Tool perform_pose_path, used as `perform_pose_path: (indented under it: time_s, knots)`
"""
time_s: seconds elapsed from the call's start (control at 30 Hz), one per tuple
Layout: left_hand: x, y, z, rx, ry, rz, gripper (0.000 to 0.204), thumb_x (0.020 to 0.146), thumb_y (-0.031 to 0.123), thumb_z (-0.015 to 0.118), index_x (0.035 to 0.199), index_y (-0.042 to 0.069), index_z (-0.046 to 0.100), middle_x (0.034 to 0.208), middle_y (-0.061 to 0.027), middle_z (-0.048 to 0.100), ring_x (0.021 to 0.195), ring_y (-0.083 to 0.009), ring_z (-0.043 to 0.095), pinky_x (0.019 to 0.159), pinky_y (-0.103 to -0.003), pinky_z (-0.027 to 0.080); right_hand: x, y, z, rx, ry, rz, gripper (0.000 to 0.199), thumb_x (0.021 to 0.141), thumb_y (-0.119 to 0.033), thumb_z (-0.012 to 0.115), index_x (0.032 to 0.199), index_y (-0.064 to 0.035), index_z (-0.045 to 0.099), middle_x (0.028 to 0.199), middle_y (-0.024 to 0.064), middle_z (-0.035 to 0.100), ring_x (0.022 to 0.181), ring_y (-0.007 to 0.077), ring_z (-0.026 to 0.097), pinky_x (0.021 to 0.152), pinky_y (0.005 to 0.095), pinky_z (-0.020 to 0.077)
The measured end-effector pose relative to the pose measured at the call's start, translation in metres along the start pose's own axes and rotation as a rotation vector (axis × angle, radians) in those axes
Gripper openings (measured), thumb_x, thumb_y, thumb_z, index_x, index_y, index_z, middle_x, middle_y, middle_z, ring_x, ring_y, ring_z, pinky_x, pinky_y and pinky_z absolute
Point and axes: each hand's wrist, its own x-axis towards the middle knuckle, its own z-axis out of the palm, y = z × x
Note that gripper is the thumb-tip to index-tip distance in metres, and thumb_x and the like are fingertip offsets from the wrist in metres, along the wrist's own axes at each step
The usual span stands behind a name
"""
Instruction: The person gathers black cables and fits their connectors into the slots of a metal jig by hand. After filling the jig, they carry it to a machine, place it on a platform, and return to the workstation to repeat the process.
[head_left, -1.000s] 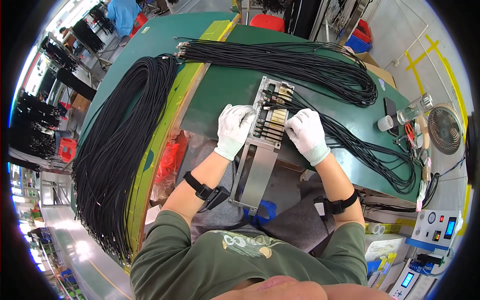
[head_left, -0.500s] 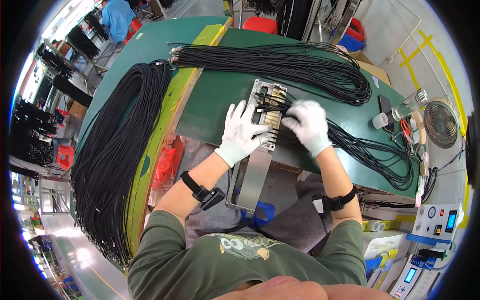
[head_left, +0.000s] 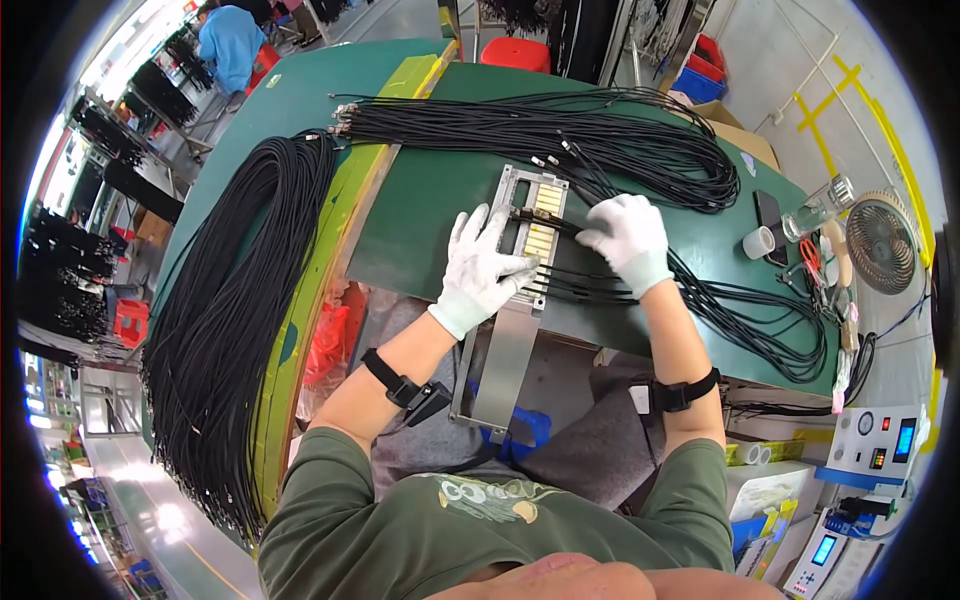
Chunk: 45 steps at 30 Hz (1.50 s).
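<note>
A metal fixture [head_left: 508, 190] with a row of pale yellow slots [head_left: 545, 205] stands at the table's near edge. My left hand [head_left: 480, 268], in a white glove, rests on its left side with the fingers spread; the thumb reaches the lower slots. Several black cables [head_left: 585, 292] run rightward from there. My right hand [head_left: 634, 240], also gloved, is right of the fixture, its fingers curled on black cables that cross the middle slots; the fingertips are partly hidden. Loose cable ends [head_left: 545, 161] with small light connectors lie just beyond the fixture.
A long black cable bundle [head_left: 520, 125] spans the table's far side, and another [head_left: 235, 310] hangs over the left end. Rightward are a coiled cable bundle [head_left: 770, 320], a white cup [head_left: 760, 242], a glass jar [head_left: 820, 210], a phone [head_left: 770, 222] and a fan [head_left: 880, 245].
My right hand has shifted slightly right and away from the fixture. Cables that covered the upper slots have moved off, baring those slots; their ends now lie beyond. My left hand stays nearly still.
</note>
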Motion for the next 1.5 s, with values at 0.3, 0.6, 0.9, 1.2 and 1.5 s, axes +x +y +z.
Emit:
perform_pose_path:
  time_s: [0.3,0.6,0.9,1.2,1.5]
  knots:
    - [-0.002,-0.009,0.001,-0.196,0.253,-0.226,0.021,0.08,0.029,0.074,0.093,0.012,0.074,0.131,-0.0215,0.058,0.125,-0.0432,0.048,0.108,-0.049,0.037,-0.005,-0.007,-0.004,0.121,-0.08,-0.076,0.016,0.075,-0.024,0.076,0.085,-0.0122,0.073,0.084,0.0048,0.066,0.09,0.0287,0.059,0.08,0.04,0.0468]
    - [0.011,-0.003,-0.003,-0.26,0.239,-0.027,0.017,0.082,0.024,0.073,0.084,0.008,0.067,0.117,-0.0146,0.067,0.113,-0.0382,0.057,0.101,-0.048,0.042,-0.012,-0.055,0.007,0.429,0.019,-0.321,0.019,0.079,-0.03,0.073,0.085,-0.0114,0.071,0.081,0.0064,0.066,0.082,0.0297,0.06,0.074,0.0419,0.0477]
    - [0.0,-0.025,-0.012,-0.291,0.281,-0.235,0.012,0.083,0.017,0.071,0.087,0.005,0.069,0.115,-0.0131,0.068,0.114,-0.0328,0.058,0.098,-0.042,0.045,-0.015,-0.025,-0.001,0.422,-0.113,-0.068,0.012,0.081,-0.02,0.071,0.085,-0.0089,0.072,0.076,0.0086,0.067,0.079,0.0302,0.06,0.074,0.0409,0.047]
    - [0.0,-0.03,-0.007,-0.216,0.2,-0.246,0.016,0.089,0.017,0.064,0.097,0.005,0.072,0.105,-0.0114,0.071,0.102,-0.0302,0.064,0.099,-0.04,0.045,-0.021,-0.025,-0.009,0.225,-0.22,-0.136,0.013,0.084,-0.023,0.067,0.082,-0.0108,0.071,0.073,0.0075,0.065,0.077,0.0276,0.059,0.074,0.0388,0.046]
    - [-0.004,-0.034,0.002,-0.143,0.225,-0.222,0.021,0.09,0.021,0.064,0.1,0.004,0.071,0.099,-0.0102,0.072,0.096,-0.0299,0.065,0.1,-0.043,0.044,-0.023,-0.02,-0.012,0.181,-0.252,-0.116,0.015,0.085,-0.025,0.066,0.082,-0.0118,0.071,0.073,0.0077,0.064,0.078,0.0277,0.059,0.076,0.039,0.0455]
